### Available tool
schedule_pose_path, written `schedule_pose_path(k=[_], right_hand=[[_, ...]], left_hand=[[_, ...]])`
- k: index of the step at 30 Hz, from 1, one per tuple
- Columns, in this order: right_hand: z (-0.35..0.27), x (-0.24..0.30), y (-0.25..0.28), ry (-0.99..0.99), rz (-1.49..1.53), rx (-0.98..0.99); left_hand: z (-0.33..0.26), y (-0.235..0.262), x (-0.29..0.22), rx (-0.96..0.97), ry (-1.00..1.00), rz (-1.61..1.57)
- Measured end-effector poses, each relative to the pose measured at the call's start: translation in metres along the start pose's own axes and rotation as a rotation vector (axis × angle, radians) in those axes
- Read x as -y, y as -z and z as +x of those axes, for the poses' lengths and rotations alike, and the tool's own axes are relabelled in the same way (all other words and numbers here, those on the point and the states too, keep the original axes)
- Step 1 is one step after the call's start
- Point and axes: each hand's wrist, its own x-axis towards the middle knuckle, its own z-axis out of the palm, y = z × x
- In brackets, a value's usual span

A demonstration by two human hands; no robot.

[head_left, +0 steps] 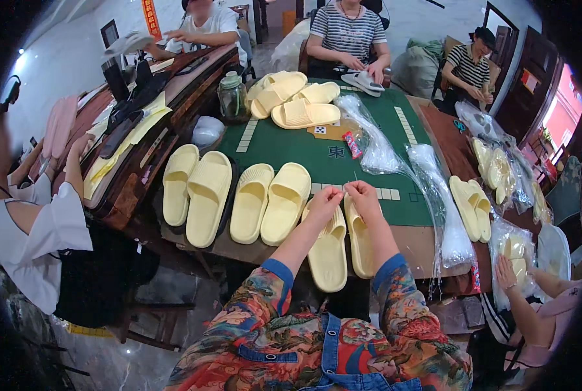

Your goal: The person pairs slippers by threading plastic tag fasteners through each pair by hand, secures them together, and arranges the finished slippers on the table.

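My left hand (326,201) and my right hand (364,199) meet fingertip to fingertip above the near edge of the table. Both are closed in a pinch. A faint thin strand (354,176) sticks up at the right fingertips; what the left fingers hold is too small to make out. Beneath my wrists lies a pair of pale yellow slippers, the left slipper (328,255) and the right slipper (361,244) both partly covered by my forearms. Two more yellow pairs stand to the left, one slipper (285,203) close to my left wrist.
Several yellow slippers (305,114) lie heaped at the far side of the green mat (271,153). Bundles of clear plastic strands (457,238) stretch along the right. A glass jar (233,98) stands at the back left. Co-workers sit around, one handling a bagged pair (513,251).
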Motion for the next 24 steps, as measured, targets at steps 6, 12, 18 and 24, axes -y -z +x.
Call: schedule_pose_path(k=[6, 12, 18, 24], right_hand=[[0.003, 0.002, 0.003, 0.08, -0.068, 0.124], [0.004, 0.003, -0.004, 0.031, -0.045, -0.045], [-0.001, 0.003, 0.0, 0.123, -0.171, 0.089], [0.001, -0.005, -0.001, 0.074, -0.014, 0.042]], left_hand=[[0.002, 0.003, 0.007, -0.029, 0.021, -0.061], [0.004, 0.002, -0.001, -0.008, -0.01, -0.066], [0.001, 0.003, 0.002, -0.04, 0.022, -0.079], [0.0, 0.0, 0.0, -0.03, -0.022, -0.033]])
